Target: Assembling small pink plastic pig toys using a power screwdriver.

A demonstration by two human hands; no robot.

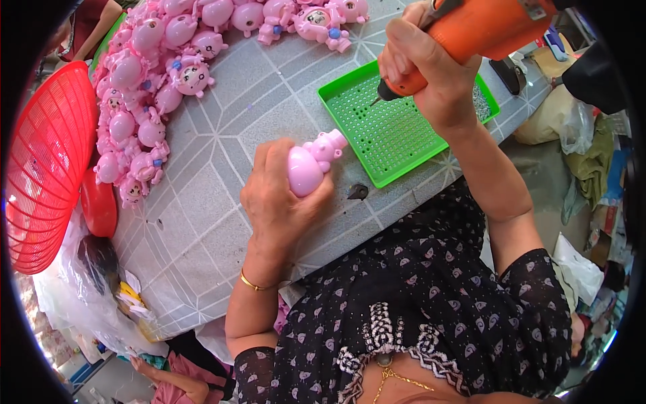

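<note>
My left hand is closed around a pink plastic toy figure, its round side up and its narrow end pointing right. In my right hand is an orange power screwdriver, its dark chuck and thin bit slanting down to the left. The bit tip hangs over a shallow green tray with a grid of small holes, some of them dark and others silvery. Tip and toy are apart. A small dark piece lies on the table between my left hand and the tray.
Many pink toy figures are heaped along the table's far left. A red plastic basket leans at the left edge, above a red container. Plastic bags hang at the lower left. A dark object lies beyond the tray. Another person's arm shows at the bottom left.
</note>
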